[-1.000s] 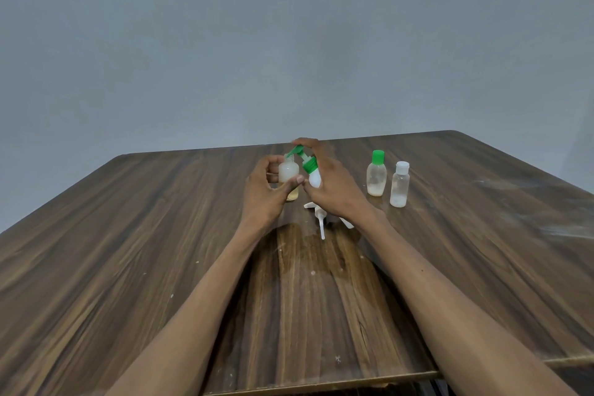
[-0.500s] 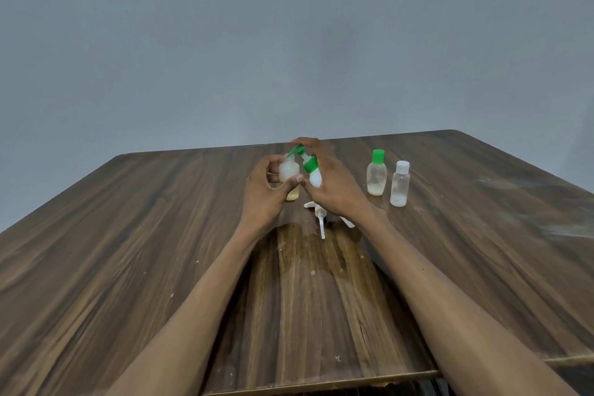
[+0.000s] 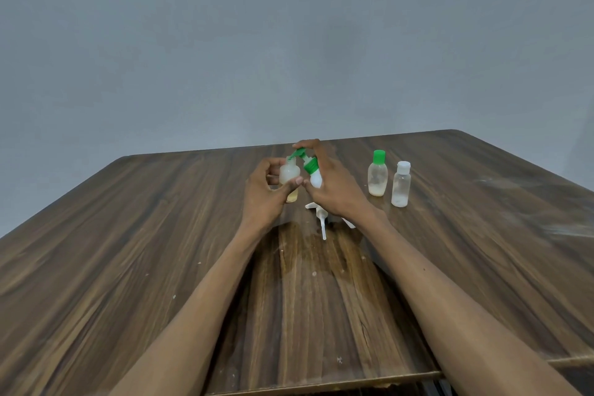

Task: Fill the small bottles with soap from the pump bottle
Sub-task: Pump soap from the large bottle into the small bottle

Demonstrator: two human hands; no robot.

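Left hand (image 3: pixel 262 191): grips open bottle (image 3: pixel 288 177) — near the table's (image 3: pixel 128 251) far edge.
Right hand (image 3: pixel 334 185): clasps tilted pump bottle (image 3: pixel 313 172) — nozzle over its mouth.

**Crowded middle, open sides**

The left half of the table (image 3: pixel 106 254) lies bare, so a hand can pass freely there. The middle of the far side is blocked: the left hand (image 3: pixel 263 193) and right hand (image 3: pixel 337 190) are closed around a small bottle (image 3: pixel 288 174) and a pump bottle (image 3: pixel 313 172), which touch at the spout. Just in front of them lies a white pump piece (image 3: pixel 322 222). To the right stand a green-capped bottle (image 3: pixel 377 177) and a white-capped bottle (image 3: pixel 401 184), close together, with a narrow gap. Beyond them the right edge is open.
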